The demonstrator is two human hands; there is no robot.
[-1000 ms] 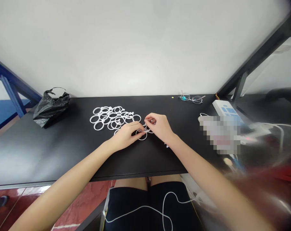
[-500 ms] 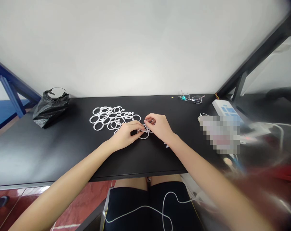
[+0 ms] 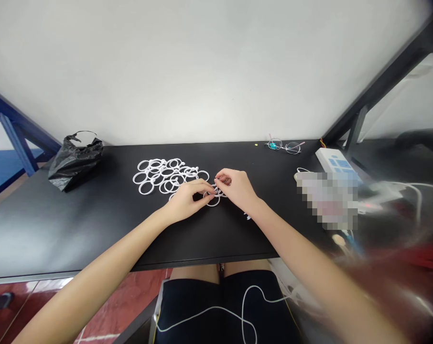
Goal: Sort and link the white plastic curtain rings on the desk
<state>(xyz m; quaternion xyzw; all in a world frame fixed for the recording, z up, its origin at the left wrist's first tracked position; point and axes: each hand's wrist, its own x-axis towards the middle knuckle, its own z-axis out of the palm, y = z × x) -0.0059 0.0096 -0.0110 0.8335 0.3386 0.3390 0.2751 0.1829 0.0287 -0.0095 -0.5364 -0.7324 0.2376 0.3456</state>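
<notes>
Both hands meet over a small cluster of white curtain rings at the middle of the dark table (image 3: 94, 229). My left hand (image 3: 188, 199) is closed, thumb and forefinger pinching a white ring (image 3: 212, 204) that hangs out below the fingertips. Close beside it, my right hand (image 3: 235, 185) is bent into a pinch at the top of the same cluster; its fingertips hide what lies between them. To the left spreads a loose pile of white rings (image 3: 146, 187), each with a small knob or eyelet. My left hand covers the pile's near right edge.
A crumpled black plastic bag (image 3: 76, 162) stands at the left. Eyeglasses (image 3: 284, 146) lie near the wall, right of a tiny yellow bit (image 3: 256, 144). A white-and-blue box (image 3: 336, 162) and cables sit at the right. Small white pieces (image 3: 247, 216) lie beneath my right wrist.
Both hands stay almost in place. The ring under my left fingertips has shifted very slightly left.
</notes>
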